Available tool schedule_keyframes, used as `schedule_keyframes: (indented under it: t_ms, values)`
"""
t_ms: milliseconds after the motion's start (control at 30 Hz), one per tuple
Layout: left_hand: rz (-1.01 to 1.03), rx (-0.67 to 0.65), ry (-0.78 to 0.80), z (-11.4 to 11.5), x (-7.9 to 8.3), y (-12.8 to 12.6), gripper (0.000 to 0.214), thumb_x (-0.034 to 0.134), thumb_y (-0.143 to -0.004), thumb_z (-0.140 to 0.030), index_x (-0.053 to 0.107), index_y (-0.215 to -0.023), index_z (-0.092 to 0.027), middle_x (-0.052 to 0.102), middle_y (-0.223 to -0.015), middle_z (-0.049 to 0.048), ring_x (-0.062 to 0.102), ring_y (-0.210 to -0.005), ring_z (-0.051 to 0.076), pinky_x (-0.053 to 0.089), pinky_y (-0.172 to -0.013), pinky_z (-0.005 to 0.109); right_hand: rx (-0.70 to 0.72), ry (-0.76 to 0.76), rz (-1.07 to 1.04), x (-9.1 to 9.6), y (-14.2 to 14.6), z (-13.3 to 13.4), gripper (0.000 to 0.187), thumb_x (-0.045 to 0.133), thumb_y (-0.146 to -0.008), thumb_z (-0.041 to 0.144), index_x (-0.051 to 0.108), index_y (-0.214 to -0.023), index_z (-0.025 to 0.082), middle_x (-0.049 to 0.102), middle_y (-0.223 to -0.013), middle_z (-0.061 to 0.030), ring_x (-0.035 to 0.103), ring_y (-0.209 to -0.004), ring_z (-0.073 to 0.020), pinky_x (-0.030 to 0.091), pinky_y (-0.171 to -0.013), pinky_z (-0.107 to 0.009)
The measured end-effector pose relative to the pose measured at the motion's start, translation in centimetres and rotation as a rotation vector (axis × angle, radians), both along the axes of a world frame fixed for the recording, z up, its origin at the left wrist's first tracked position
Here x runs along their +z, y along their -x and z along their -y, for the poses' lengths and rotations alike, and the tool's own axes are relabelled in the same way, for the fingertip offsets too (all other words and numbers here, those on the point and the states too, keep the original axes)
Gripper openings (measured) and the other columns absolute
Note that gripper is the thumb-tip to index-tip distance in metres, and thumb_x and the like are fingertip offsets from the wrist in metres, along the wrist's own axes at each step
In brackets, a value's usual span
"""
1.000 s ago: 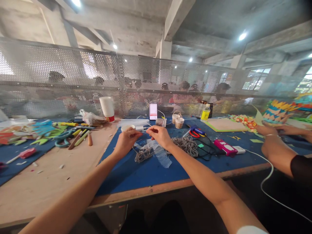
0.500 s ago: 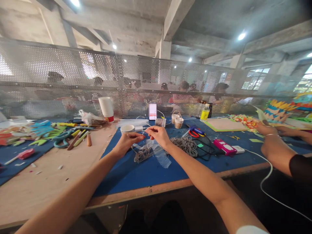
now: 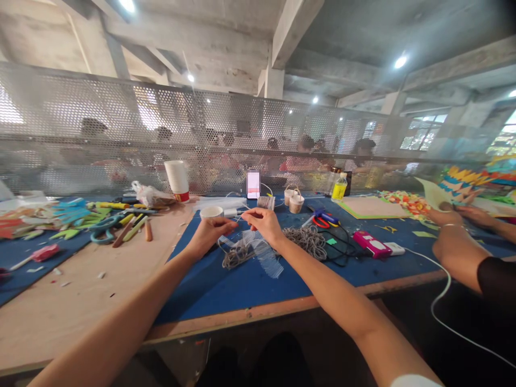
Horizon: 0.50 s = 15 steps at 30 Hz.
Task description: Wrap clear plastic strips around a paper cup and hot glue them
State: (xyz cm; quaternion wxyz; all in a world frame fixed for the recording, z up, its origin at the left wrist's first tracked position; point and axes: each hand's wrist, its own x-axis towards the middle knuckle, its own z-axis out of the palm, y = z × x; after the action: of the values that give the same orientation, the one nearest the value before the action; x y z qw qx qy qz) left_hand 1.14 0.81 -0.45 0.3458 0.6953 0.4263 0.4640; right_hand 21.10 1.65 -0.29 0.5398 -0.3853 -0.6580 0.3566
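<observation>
My left hand (image 3: 208, 234) and my right hand (image 3: 263, 224) meet over the blue mat (image 3: 250, 279), fingers pinched on a thin strand of clear thread that runs between them. Below them lies a strip of sheer white mesh ribbon (image 3: 262, 253) and a small tangle of grey twine (image 3: 235, 257). A bigger heap of grey twine (image 3: 307, 239) sits just right of my right wrist. A white paper cup (image 3: 212, 212) stands just beyond my left hand.
A phone (image 3: 253, 184) stands upright at the back, beside a thread spool (image 3: 266, 202) and small cups (image 3: 296, 202). Scissors (image 3: 322, 218), a pink device (image 3: 372, 243), a cup stack (image 3: 177, 180) and teal scissors (image 3: 105, 223) lie around. A co-worker's hands (image 3: 447, 220) hold paper at right.
My left hand has dropped slightly and come closer to my right hand. The co-worker at right has lifted the paper sheet higher.
</observation>
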Motion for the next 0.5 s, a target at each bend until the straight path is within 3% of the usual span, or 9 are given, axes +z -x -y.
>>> schedule_keyframes:
  t_ms: [67,133,200,267,333,500]
  values:
    - [-0.004,0.162,-0.162,-0.5,0.2,0.7,0.038,0.069,-0.079,-0.053,0.075,-0.092,-0.017,0.068,-0.082,0.0042,0.061,-0.075,0.019,0.049,-0.071,0.031,-0.038,0.006,-0.018,0.2,-0.2,-0.1,0.027,0.072,-0.079,0.045,0.076,-0.086,0.019,0.065,-0.065,0.0017,0.057,-0.049,-0.0096,0.046,-0.048,-0.019]
    - [-0.032,0.397,-0.36,-1.3,0.2,1.7,0.042,0.07,-0.078,-0.049,0.072,-0.107,-0.02,0.067,-0.107,0.0077,0.064,-0.091,0.023,0.051,-0.08,0.035,-0.072,0.006,-0.039,0.4,-0.4,-0.2,0.026,0.071,-0.078,0.044,0.075,-0.086,0.019,0.065,-0.066,0.0019,0.057,-0.049,-0.0094,0.046,-0.047,-0.019]
    - [-0.105,0.524,-0.43,-2.4,-0.3,2.7,0.06,0.076,-0.072,-0.046,0.062,-0.124,-0.02,0.06,-0.126,0.0122,0.058,-0.115,0.029,0.049,-0.094,0.042,-0.094,-0.003,-0.052,0.5,-0.5,-0.3,0.026,0.071,-0.079,0.044,0.074,-0.085,0.019,0.063,-0.065,0.0023,0.058,-0.048,-0.0092,0.045,-0.046,-0.018]
    - [-0.218,0.554,-0.375,-3.6,-1.2,3.5,0.081,0.082,-0.064,-0.047,0.054,-0.134,-0.017,0.056,-0.133,0.0168,0.05,-0.129,0.035,0.041,-0.106,0.049,-0.099,-0.014,-0.059,0.6,-0.6,-0.4,0.025,0.07,-0.079,0.043,0.074,-0.085,0.019,0.062,-0.063,0.0026,0.058,-0.048,-0.009,0.045,-0.046,-0.018]
    - [-0.277,0.538,-0.274,-4.7,-2.3,3.9,0.094,0.085,-0.059,-0.049,0.048,-0.138,-0.017,0.053,-0.137,0.0191,0.048,-0.132,0.038,0.039,-0.108,0.051,-0.104,-0.021,-0.06,0.6,-0.6,-0.4,0.025,0.07,-0.08,0.043,0.074,-0.085,0.019,0.062,-0.063,0.0026,0.058,-0.048,-0.0089,0.045,-0.046,-0.018]
    - [-0.238,0.495,-0.221,-6.3,-3.5,4.4,0.082,0.082,-0.063,-0.048,0.05,-0.131,-0.014,0.058,-0.134,0.0234,0.053,-0.129,0.039,0.04,-0.106,0.052,-0.105,-0.051,-0.047,0.6,-0.4,-0.3,0.026,0.07,-0.081,0.044,0.074,-0.087,0.019,0.063,-0.065,0.0017,0.058,-0.049,-0.0088,0.044,-0.047,-0.018]
